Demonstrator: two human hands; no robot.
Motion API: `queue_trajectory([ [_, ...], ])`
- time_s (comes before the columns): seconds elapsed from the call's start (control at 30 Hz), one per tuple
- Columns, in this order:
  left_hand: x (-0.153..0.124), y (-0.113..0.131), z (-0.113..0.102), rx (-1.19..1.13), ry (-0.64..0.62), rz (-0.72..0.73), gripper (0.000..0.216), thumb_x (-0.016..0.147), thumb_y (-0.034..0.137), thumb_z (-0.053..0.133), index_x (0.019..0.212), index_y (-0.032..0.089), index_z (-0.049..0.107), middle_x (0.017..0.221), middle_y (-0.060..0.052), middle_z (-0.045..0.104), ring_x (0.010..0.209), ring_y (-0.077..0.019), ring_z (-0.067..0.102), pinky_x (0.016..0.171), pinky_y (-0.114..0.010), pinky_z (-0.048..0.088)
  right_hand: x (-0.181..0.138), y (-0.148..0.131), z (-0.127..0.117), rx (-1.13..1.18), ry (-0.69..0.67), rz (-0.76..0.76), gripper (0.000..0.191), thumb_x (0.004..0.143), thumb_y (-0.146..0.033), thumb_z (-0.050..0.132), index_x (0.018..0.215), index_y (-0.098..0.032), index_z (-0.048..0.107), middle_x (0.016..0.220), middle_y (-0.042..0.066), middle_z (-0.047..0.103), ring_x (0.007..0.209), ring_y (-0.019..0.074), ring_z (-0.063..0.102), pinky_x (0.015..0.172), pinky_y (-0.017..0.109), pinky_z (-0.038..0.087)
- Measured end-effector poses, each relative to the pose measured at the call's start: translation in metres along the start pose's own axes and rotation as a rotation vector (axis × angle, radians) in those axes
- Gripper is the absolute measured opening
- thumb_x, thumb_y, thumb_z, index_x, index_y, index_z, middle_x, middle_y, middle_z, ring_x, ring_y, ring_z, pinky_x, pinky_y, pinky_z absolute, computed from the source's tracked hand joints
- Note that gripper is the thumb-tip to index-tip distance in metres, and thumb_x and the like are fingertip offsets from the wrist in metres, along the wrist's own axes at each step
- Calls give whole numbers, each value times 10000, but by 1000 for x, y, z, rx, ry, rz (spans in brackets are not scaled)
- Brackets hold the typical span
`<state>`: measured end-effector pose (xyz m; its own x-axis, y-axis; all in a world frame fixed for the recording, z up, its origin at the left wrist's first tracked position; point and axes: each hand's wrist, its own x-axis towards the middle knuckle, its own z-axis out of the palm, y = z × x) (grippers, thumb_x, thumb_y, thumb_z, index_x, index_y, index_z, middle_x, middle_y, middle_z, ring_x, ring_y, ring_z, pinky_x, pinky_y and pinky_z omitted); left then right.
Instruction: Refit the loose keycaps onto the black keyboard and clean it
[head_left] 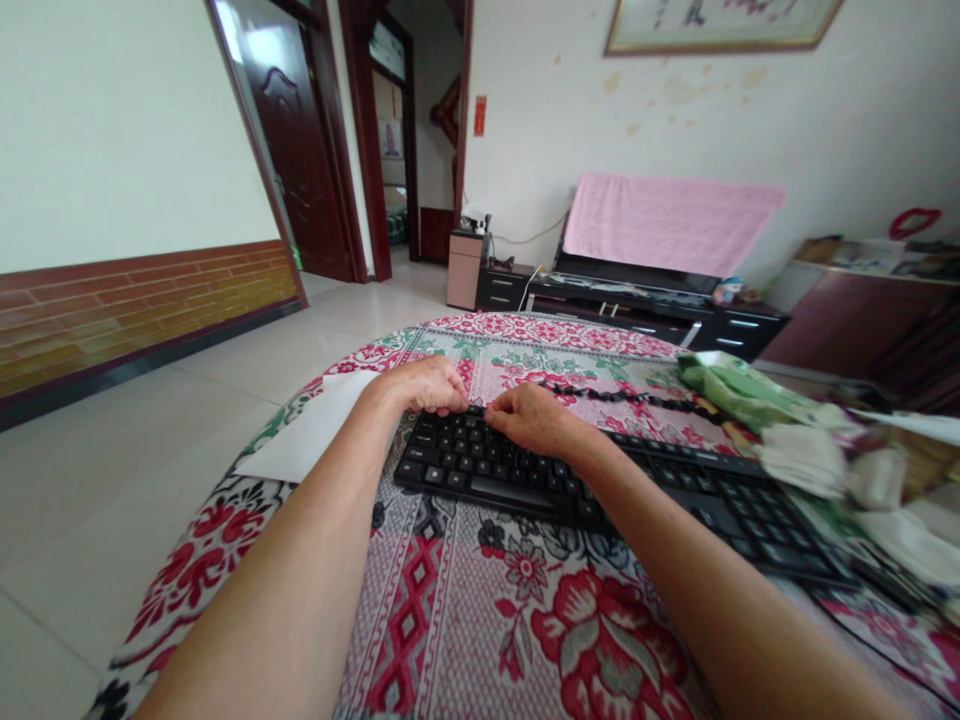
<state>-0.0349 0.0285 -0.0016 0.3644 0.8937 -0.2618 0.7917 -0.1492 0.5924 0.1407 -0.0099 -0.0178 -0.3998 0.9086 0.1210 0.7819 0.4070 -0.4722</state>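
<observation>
A black keyboard [517, 492] lies on the patterned tablecloth in front of me. Over its far left edge, my left hand [439, 385] is closed, fingers pressed together and pointing down. My right hand [529, 415] is just to the right, thumb and fingers pinched above the upper rows of keys. A small dark bit shows between the two hands, but I cannot make out what either one holds. My right forearm crosses over the keyboard and hides some of its middle. Behind the keyboard runs an uneven line of small black pieces [615, 396].
White paper [307, 430] lies left of the keyboard. At the right are a green cloth bag [731, 390], a folded white cloth [802, 458] and blurred clutter. A black cable [874, 635] trails at the lower right. A pink towel [667, 222] hangs over a screen beyond the table.
</observation>
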Motion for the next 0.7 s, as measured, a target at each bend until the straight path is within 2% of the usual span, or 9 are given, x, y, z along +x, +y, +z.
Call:
queue_trajectory([
  [0.17,-2,-1,-2,-5,-4,13,228,593,318,584,772,207,672,549,20,546,474,-94,435,432,-217,283,1,3,-2,125,-53,74,342,731,-218,514,411,-174,401,407,-48,308,407,62,287,423,242,210],
  [0.33,-6,4,-5,-54,-76,98,251,611,297,565,811,197,679,638,-7,619,519,-92,484,452,-203,322,3,0,-3,303,57,85,245,795,-287,474,606,-171,579,497,-28,478,444,69,399,424,211,291],
  [0.43,-11,9,-6,-173,-143,135,313,604,218,537,881,186,677,768,-34,666,611,-96,555,518,-194,384,5,-3,0,418,67,71,238,815,-310,464,685,-175,611,575,-1,558,506,80,479,448,196,354],
  [0.53,-15,12,-5,-306,-186,155,340,617,213,546,931,171,671,839,-55,674,673,-102,586,577,-204,423,7,-3,4,490,106,80,226,815,-317,476,711,-169,611,602,14,584,519,84,501,461,193,386],
  [0.7,-11,9,-5,-261,-58,174,243,654,285,566,819,147,680,667,-41,644,610,-103,571,540,-208,413,9,1,10,496,162,36,197,804,-281,485,837,-166,642,691,26,642,582,99,554,533,214,433],
])
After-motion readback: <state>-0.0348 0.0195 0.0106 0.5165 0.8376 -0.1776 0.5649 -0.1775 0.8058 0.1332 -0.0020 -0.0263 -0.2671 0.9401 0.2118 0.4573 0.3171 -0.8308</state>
